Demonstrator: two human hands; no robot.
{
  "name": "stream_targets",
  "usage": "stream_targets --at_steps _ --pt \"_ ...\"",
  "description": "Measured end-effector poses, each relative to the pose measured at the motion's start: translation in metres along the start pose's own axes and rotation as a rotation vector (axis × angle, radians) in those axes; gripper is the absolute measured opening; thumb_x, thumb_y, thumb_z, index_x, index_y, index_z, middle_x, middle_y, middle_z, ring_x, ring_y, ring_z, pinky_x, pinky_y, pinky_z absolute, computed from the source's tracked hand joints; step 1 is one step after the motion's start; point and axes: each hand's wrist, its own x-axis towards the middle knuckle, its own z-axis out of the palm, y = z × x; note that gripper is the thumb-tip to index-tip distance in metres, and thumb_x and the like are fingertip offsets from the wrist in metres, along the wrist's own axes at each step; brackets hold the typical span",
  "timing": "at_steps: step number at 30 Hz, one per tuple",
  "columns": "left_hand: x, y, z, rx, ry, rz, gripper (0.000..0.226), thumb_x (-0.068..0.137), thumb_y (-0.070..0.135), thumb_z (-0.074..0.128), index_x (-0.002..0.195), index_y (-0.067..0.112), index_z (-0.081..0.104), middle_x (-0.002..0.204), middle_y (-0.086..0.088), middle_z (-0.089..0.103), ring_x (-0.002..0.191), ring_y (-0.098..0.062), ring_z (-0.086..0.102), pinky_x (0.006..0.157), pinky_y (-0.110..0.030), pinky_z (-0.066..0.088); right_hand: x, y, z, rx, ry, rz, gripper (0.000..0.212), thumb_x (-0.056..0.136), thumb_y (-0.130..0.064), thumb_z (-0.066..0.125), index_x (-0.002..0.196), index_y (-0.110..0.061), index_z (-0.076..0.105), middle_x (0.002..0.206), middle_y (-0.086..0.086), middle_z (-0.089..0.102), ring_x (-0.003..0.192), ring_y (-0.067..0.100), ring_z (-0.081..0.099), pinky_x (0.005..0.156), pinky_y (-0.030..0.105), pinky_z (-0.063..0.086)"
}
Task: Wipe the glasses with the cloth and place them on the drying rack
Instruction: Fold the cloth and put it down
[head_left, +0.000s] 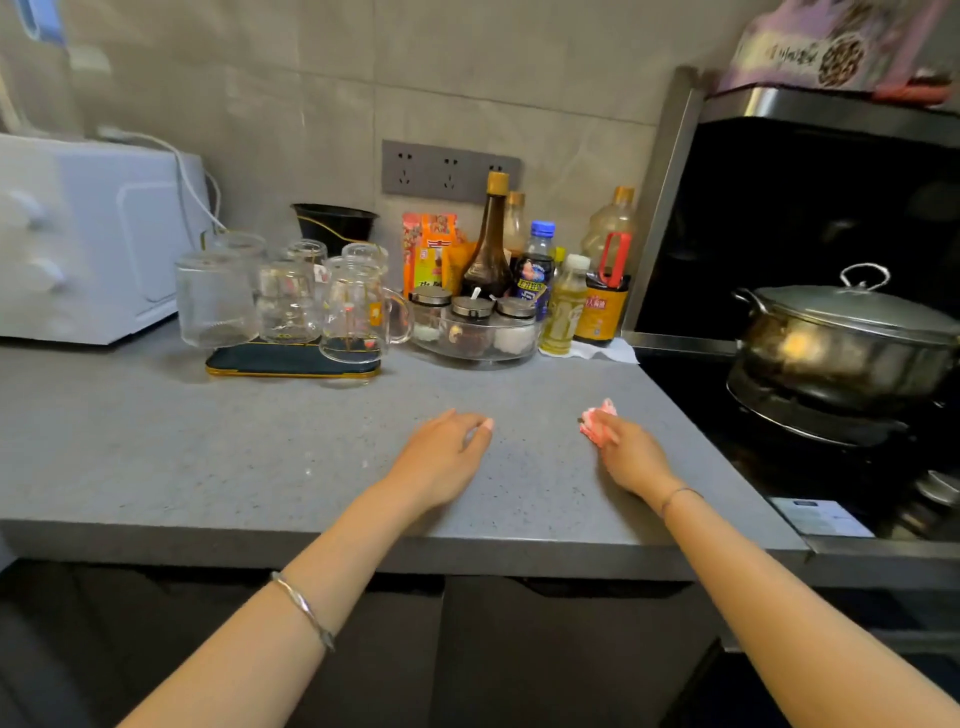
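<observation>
– So, what does your feed show right now?
– Both my hands are at the counter (208, 441), well in front of the drying rack (291, 364). My right hand (628, 457) has its fingers curled round the pink-and-white cloth (597, 423). It's bunched small, I'd guess so a wad can go inside a glass. My left hand (441, 452) rests on the counter with its fingers loosely bent and holds nothing, probably free to fetch a glass.
– And the glasses?
– The glasses (288, 299) stand mouth-down on the rack, crowded together, which lets them drain. A handled glass (358, 312) sits at the rack's right end, nearest my hands.
– Anything readable?
– Right of the rack, the bottles (535, 275) and orange packets (434, 254) carry Chinese print, too blurred for me to read. The handled glass has a small orange mark I can't read either.
</observation>
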Motion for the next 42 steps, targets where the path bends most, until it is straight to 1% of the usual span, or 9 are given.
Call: stream_targets --at_steps 4,7,9,12,16,23,27,31,42 --pt "0.012 0.004 0.007 -0.012 -0.006 -0.007 0.046 0.104 0.038 0.032 0.142 0.017 0.046 0.150 -0.005 0.043 0.143 -0.020 0.030 0.114 -0.033 0.024 0.001 -0.044 0.017 -0.005 -0.075 -0.081 0.037 0.104 -0.023 0.042 0.139 -0.018 0.051 0.154 0.007 0.036 0.134 0.031 0.045 0.105 0.034 0.037" --pt "0.019 0.002 0.008 -0.037 0.009 0.003 0.042 0.104 0.035 0.036 0.140 0.018 0.047 0.146 -0.006 0.048 0.136 -0.022 0.041 0.110 -0.031 0.030 0.001 -0.072 0.026 0.210 -0.237 -0.186 0.049 0.099 -0.012 0.052 0.146 -0.018 0.041 0.151 0.004 0.041 0.119 0.022 0.058 0.080 0.011 0.048" --pt "0.024 0.000 0.003 -0.052 0.017 -0.014 0.043 0.104 0.032 0.037 0.143 0.016 0.043 0.147 -0.007 0.046 0.135 -0.023 0.041 0.108 -0.028 0.029 0.001 -0.075 0.024 0.321 -0.299 -0.171 0.058 0.094 -0.013 0.061 0.146 -0.018 0.037 0.145 0.005 0.047 0.113 0.020 0.061 0.075 0.014 0.050" --pt "0.031 -0.005 -0.005 -0.078 0.009 -0.037 0.045 0.104 0.034 0.035 0.145 0.015 0.039 0.151 -0.006 0.041 0.138 -0.022 0.037 0.109 -0.027 0.027 -0.001 -0.061 0.017 0.169 -0.120 -0.113 0.044 0.087 -0.030 0.070 0.126 -0.015 0.056 0.117 0.000 0.062 0.105 0.014 0.059 0.086 0.022 0.047" --pt "0.046 -0.006 -0.008 -0.191 -0.025 -0.063 0.044 0.104 0.034 0.035 0.144 0.015 0.041 0.149 -0.002 0.043 0.136 -0.019 0.039 0.107 -0.026 0.028 0.000 -0.053 0.006 0.400 -0.054 -0.034 0.013 0.091 -0.014 0.065 0.090 -0.005 0.074 0.083 0.006 0.070 0.071 0.007 0.059 0.064 0.013 0.048" --pt "0.059 0.018 -0.021 -0.593 -0.108 -0.090 0.053 0.095 0.042 0.051 0.142 0.019 0.040 0.134 0.007 0.048 0.117 -0.007 0.045 0.098 -0.022 0.032 0.001 -0.090 -0.047 0.748 -0.046 -0.041 0.014 0.095 -0.013 0.058 0.090 -0.015 0.071 0.079 0.002 0.069 0.069 0.008 0.064 0.067 0.016 0.055" --pt "0.056 0.028 -0.043 -0.828 -0.173 -0.072 0.034 0.090 0.029 0.063 0.120 0.014 0.065 0.111 -0.003 0.071 0.095 -0.009 0.066 0.077 -0.014 0.053 -0.003 -0.107 -0.076 0.779 -0.092 -0.087 0.015 0.096 -0.015 0.056 0.088 -0.013 0.068 0.069 -0.003 0.069 0.060 0.007 0.065 0.059 0.018 0.056" --pt "0.058 0.033 -0.060 -0.961 -0.171 -0.067 0.030 0.086 0.026 0.067 0.114 0.015 0.068 0.109 -0.006 0.073 0.094 -0.016 0.068 0.085 -0.030 0.057 0.002 -0.111 -0.084 0.835 -0.113 -0.068 0.014 0.097 -0.018 0.055 0.093 -0.010 0.067 0.084 0.010 0.065 0.074 0.021 0.062 0.059 0.020 0.056" --pt "0.075 0.041 -0.094 -0.740 0.016 0.037 0.033 0.083 0.012 0.073 0.110 0.023 0.057 0.093 0.001 0.076 0.087 -0.016 0.073 0.069 -0.029 0.060 0.033 -0.122 -0.091 0.791 -0.031 -0.104 0.011 0.094 -0.015 0.061 0.099 -0.014 0.070 0.090 0.001 0.071 0.083 0.011 0.067 0.078 0.019 0.057"
